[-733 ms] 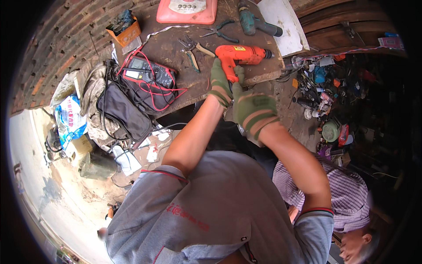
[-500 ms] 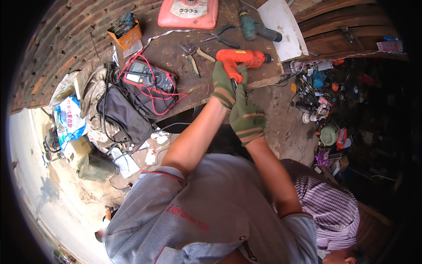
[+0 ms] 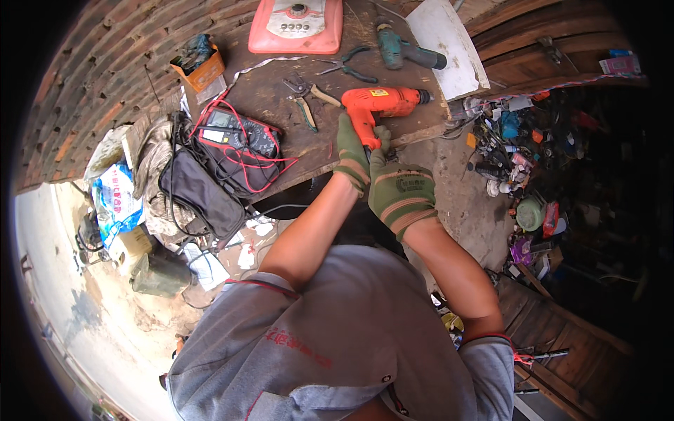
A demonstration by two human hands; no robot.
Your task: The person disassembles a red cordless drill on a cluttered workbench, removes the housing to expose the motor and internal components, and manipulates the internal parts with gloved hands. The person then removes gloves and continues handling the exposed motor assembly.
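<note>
An orange-red power drill [image 3: 382, 102] lies over the near right part of the workbench, its dark chuck toward the right. My left hand [image 3: 351, 149], in a green work glove, is closed round the drill's handle. At the handle's lower end is my right hand [image 3: 404, 191], gloved alike, its back upward and its fingers bent in against the handle. A small dark part shows between the hands; what the right fingers pinch is hidden. Beside the drill lie garden shears [image 3: 303, 98] with tan grips and dark-handled pliers [image 3: 349, 66].
A teal cordless drill [image 3: 404, 50] lies by a white board [image 3: 449, 49]. A pink scale [image 3: 296, 28] stands at the back. A red-and-black multimeter [image 3: 240, 132] rests on a black bag [image 3: 200, 186] at left. Mixed clutter [image 3: 519, 161] covers the floor at right.
The drill has tipped slightly, its handle now pointing more toward me. My right hand has turned and shifted a little right. The person in a checked shirt at lower right is out of view.
</note>
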